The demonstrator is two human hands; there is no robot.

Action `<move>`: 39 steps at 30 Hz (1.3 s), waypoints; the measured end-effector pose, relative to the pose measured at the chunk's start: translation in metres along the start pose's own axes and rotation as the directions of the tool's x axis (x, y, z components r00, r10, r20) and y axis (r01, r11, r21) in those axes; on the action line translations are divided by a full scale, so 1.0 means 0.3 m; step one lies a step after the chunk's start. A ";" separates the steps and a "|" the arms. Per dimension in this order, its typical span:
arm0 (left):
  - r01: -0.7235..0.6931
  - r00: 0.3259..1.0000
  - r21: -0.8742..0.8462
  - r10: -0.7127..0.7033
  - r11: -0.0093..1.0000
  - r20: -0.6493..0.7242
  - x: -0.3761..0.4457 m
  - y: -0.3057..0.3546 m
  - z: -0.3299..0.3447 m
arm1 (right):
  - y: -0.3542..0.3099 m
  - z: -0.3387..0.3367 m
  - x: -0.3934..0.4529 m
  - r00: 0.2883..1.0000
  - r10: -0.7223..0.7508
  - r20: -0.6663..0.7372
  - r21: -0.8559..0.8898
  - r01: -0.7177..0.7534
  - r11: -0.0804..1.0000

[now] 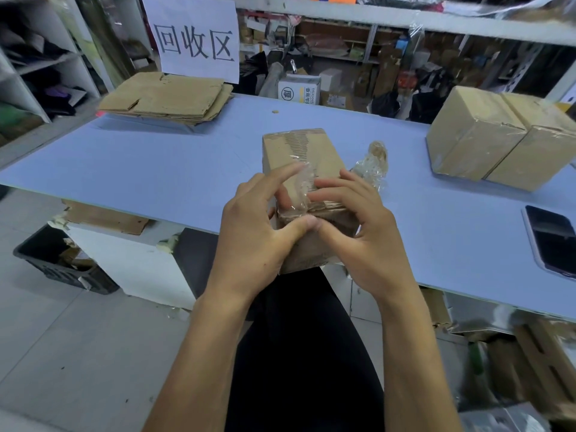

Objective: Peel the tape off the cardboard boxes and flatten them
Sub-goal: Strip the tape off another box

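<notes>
The left hand (254,232) pinches the loose clear tape (300,190) on the small box (299,154) (held over the blue table's (156,169) near edge), the right hand (358,219) gripping the box beside it, strip running lengthwise away from the person

phone (553,241) cut by right edge

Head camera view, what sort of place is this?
Probably a warehouse packing or recycling station: a stack of flattened brown cardboard on a pale blue table, taped brown cardboard boxes, and cluttered white storage shelves behind.
</notes>
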State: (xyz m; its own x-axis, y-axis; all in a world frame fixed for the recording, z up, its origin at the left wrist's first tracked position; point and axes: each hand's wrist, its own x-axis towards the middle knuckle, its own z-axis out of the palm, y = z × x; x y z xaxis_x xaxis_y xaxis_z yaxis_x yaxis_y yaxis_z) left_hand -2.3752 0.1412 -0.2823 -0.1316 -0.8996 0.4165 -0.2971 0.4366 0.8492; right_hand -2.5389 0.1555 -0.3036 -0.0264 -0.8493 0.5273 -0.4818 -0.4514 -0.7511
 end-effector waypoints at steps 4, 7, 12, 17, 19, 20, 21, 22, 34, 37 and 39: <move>-0.032 0.999 -0.035 0.031 0.999 -0.008 -0.001 0.004 0.006 | 0.004 -0.002 -0.001 0.999 0.015 0.044 -0.015 -0.014 1.000; -0.009 0.999 -0.036 0.007 0.999 -0.044 0.003 0.000 0.002 | 0.005 0.010 -0.003 0.998 0.014 0.053 -0.038 -0.012 0.999; 0.039 0.990 -0.187 -0.063 0.982 -0.125 0.024 -0.002 -0.023 | 0.016 0.016 -0.010 0.998 0.059 0.004 0.058 -0.059 0.997; 0.005 0.973 -0.375 -0.091 0.927 -0.211 0.015 0.013 -0.026 | 0.004 -0.002 -0.018 0.995 0.089 0.036 0.055 -0.091 0.994; -0.010 0.982 -0.338 -0.055 0.941 -0.182 0.008 0.022 -0.004 | -0.029 0.016 -0.014 0.992 0.124 0.017 -0.008 -0.124 0.992; -0.006 0.985 -0.316 -0.049 0.949 -0.168 0.007 0.023 0.004 | -0.042 0.027 -0.010 0.992 0.127 -0.016 -0.077 -0.128 0.989; -0.005 0.986 -0.287 -0.043 0.958 -0.161 0.007 0.024 0.008 | -0.050 0.040 -0.008 0.992 0.113 -0.052 -0.168 -0.120 0.978; -0.010 0.987 -0.245 -0.030 0.970 -0.159 0.010 0.021 0.008 | -0.056 0.054 -0.006 0.992 0.097 -0.082 -0.249 -0.114 0.962; -0.078 0.995 0.232 0.060 0.970 0.086 0.211 -0.039 -0.052 | -0.055 0.010 0.002 0.997 0.045 -0.068 -0.212 -0.059 0.975; -0.179 0.970 0.349 0.106 0.920 0.218 0.272 -0.040 -0.046 | -0.043 -0.001 0.004 1.000 0.009 -0.027 -0.208 -0.014 0.978; -0.237 0.949 0.381 0.129 0.894 0.288 0.299 -0.034 -0.034 | -0.031 -0.009 0.003 0.998 0.059 -0.012 -0.181 -0.060 0.982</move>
State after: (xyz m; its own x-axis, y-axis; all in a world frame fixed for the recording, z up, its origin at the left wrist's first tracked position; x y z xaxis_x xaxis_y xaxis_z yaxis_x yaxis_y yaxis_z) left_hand -2.3744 0.0562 -0.2502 -0.4357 -0.8008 0.4110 -0.5946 0.5989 0.5365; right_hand -2.5367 0.1598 -0.2951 -0.0657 -0.8711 0.4867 -0.6298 -0.3422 -0.6973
